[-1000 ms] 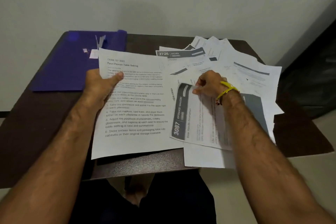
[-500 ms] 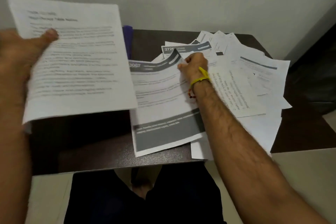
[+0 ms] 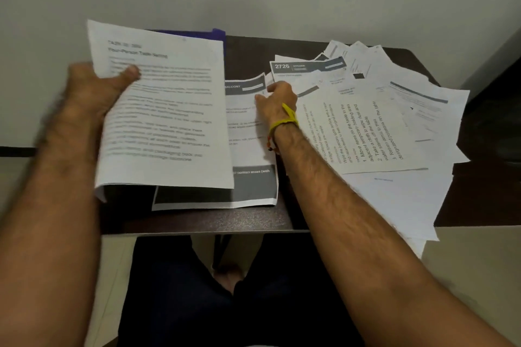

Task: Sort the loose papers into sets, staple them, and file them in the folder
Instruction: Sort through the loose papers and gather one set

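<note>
1. Left of centre, the left hand (image 3: 93, 93) pinches a lifted text sheet (image 3: 163, 110), thumb on top.
2. Mid-frame, the right hand (image 3: 277, 103) pinches a banded sheet (image 3: 248, 160) on the table (image 3: 214, 221).
3. Rightward, loose papers (image 3: 394, 127) lie unsorted; sorting looks barely begun.
4. Upper centre, the purple folder (image 3: 218, 34) peeks out; nothing seen stapled or filed.

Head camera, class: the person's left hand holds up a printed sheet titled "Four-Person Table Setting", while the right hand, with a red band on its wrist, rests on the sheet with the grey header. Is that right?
Not quite. The band on the right wrist is yellow, not red. The rest stands: in the head view the left hand holds up the printed sheet, and the right hand rests on the sheet with the grey header.
</note>
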